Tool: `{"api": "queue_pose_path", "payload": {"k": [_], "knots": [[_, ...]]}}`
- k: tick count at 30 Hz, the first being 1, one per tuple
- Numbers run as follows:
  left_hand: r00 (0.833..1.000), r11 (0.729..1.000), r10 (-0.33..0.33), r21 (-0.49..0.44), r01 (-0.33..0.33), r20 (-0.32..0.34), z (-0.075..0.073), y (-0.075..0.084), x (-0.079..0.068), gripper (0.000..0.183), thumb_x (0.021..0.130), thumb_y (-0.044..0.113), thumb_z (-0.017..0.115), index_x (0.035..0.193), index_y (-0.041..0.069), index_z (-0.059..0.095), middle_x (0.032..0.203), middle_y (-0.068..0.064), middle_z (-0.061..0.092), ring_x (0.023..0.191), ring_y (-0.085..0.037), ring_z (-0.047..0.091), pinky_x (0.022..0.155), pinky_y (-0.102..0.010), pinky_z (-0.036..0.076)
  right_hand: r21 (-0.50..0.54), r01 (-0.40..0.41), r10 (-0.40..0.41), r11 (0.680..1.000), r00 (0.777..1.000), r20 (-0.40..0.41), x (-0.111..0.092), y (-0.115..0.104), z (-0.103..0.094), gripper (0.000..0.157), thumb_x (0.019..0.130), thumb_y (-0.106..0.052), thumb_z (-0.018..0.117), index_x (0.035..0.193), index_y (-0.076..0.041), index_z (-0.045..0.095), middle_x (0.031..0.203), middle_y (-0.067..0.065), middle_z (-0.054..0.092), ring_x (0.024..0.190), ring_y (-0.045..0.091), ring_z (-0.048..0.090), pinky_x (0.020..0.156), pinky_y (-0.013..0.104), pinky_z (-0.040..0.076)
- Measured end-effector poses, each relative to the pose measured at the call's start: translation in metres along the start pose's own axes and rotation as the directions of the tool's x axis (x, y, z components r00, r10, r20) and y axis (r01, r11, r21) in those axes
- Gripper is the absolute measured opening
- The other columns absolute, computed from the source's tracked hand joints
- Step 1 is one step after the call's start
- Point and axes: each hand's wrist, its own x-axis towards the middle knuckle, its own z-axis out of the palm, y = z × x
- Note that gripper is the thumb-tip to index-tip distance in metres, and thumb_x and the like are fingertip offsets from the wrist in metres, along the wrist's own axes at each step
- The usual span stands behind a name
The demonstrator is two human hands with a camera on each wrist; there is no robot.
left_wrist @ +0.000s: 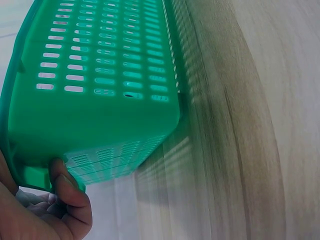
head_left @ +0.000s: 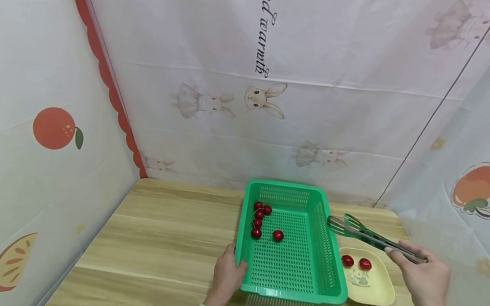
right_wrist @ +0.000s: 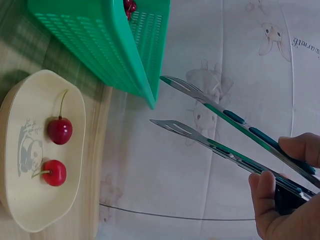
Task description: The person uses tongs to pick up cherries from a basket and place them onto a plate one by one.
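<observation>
My left hand (head_left: 229, 274) grips the near left corner of a green perforated basket (head_left: 336, 265); in the left wrist view its fingers (left_wrist: 70, 192) curl over the rim. Several red cherries (head_left: 259, 214) lie along the basket's left side, and a single cherry (head_left: 278, 235) sits nearer the middle. My right hand (head_left: 425, 276) holds metal tongs (right_wrist: 240, 145) with dark green grips. The tongs' slotted tips stand apart with nothing between them, by the basket's right rim. Below them, a cream dish (head_left: 377, 294) with a panda print bears two cherries (right_wrist: 60, 131), (right_wrist: 54, 173).
Everything stands on a wood-grain table (head_left: 165, 244). A pale printed cloth (head_left: 212, 31) with rabbits hangs behind the table's back edge, and more printed cloth (head_left: 8, 76) lines both sides. The dish sits close against the basket's right side.
</observation>
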Motion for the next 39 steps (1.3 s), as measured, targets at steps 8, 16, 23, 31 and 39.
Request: {"api": "queue_pose_path", "payload": {"k": [8, 16, 23, 31, 39], "knots": [[1.000, 1.000, 0.000, 0.001, 0.000, 0.001, 0.000, 0.000, 0.001, 0.051, 0.073, 0.000, 0.067, 0.120, -0.010, 0.050, 0.094, -0.021, 0.061, 0.079, -0.029, 0.059, 0.065, -0.044, 0.050, -0.022, 0.103, -0.101, 0.994, 0.991, 0.083, 0.007, 0.004, 0.020, 0.046, 0.070, -0.027, 0.082, 0.102, 0.002, 0.069, 0.087, 0.003, 0.068, 0.067, -0.002, 0.058, 0.052, 0.018, 0.045], [1.000, 1.000, 0.008, -0.003, -0.008, 0.002, 0.001, 0.000, 0.000, 0.052, 0.072, 0.000, 0.067, 0.120, -0.010, 0.050, 0.094, -0.021, 0.061, 0.078, -0.029, 0.059, 0.063, -0.043, 0.050, -0.082, 0.138, -0.127, 0.987, 0.984, 0.123, 0.001, -0.019, 0.032, 0.044, 0.075, -0.024, 0.078, 0.106, 0.005, 0.066, 0.084, -0.005, 0.065, 0.067, -0.004, 0.056, 0.055, 0.018, 0.047], [1.000, 0.999, 0.004, 0.043, -0.004, 0.003, 0.000, -0.002, 0.001, 0.052, 0.073, 0.003, 0.068, 0.121, -0.008, 0.051, 0.092, -0.019, 0.062, 0.075, -0.027, 0.058, 0.059, -0.042, 0.048, -0.080, 0.223, -0.211, 0.972, 0.968, 0.133, -0.002, -0.026, 0.043, 0.036, 0.076, -0.019, 0.077, 0.101, 0.005, 0.068, 0.085, 0.010, 0.067, 0.061, -0.001, 0.058, 0.050, 0.021, 0.047], [1.000, 0.999, -0.015, 0.052, 0.015, 0.008, 0.000, 0.000, 0.001, 0.052, 0.073, 0.004, 0.068, 0.121, -0.007, 0.051, 0.090, -0.017, 0.062, 0.073, -0.026, 0.058, 0.057, -0.042, 0.047, -0.082, 0.258, -0.229, 0.963, 0.937, 0.263, 0.004, -0.032, 0.056, 0.040, 0.079, -0.019, 0.074, 0.107, 0.007, 0.064, 0.089, 0.020, 0.066, 0.063, 0.005, 0.061, 0.049, 0.025, 0.046], [1.000, 0.998, -0.016, 0.057, 0.015, 0.007, 0.001, 0.000, 0.000, 0.052, 0.073, 0.004, 0.067, 0.122, -0.007, 0.051, 0.093, -0.018, 0.062, 0.074, -0.026, 0.058, 0.059, -0.042, 0.047, -0.144, 0.343, -0.284, 0.928, 0.903, 0.321, 0.010, -0.037, 0.069, 0.035, 0.078, -0.022, 0.074, 0.099, 0.005, 0.068, 0.083, 0.016, 0.067, 0.053, 0.013, 0.052, 0.043, 0.027, 0.036]]}}
